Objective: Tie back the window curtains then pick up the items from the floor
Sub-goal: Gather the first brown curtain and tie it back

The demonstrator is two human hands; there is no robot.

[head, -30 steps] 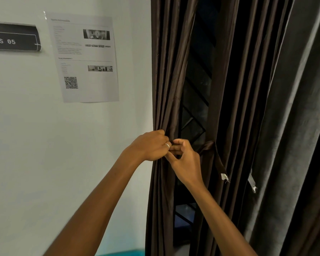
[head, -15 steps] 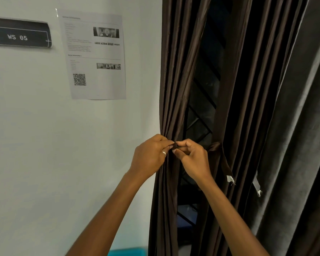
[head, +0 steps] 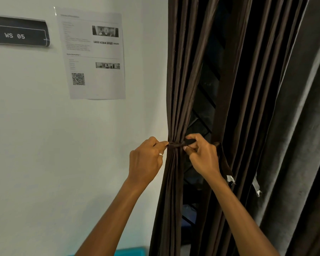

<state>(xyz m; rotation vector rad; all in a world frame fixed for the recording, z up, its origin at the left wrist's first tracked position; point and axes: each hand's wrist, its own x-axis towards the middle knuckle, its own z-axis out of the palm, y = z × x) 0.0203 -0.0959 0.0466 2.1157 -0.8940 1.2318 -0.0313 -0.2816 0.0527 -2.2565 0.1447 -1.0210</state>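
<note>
A dark brown curtain [head: 179,80] hangs beside the white wall, and its left folds are gathered tight by a brown tie-back strap [head: 175,144]. My left hand [head: 146,161] pinches the strap's left end against the curtain edge. My right hand [head: 201,156] pinches the strap on the right of the gathered folds. The strap's loose tail [head: 224,163] hangs down behind my right wrist with a white tag at its tip. No floor items are in view.
A window grille [head: 203,115] shows in the gap between curtain folds. A grey curtain [head: 303,126] hangs at the right. On the wall are a printed sheet [head: 92,54] and a dark "WS 05" sign [head: 17,33]. A teal object [head: 131,251] sits at the bottom edge.
My hands have drawn apart, pulling the strap taut around the left folds, which are now cinched tighter. The view has shifted slightly left.
</note>
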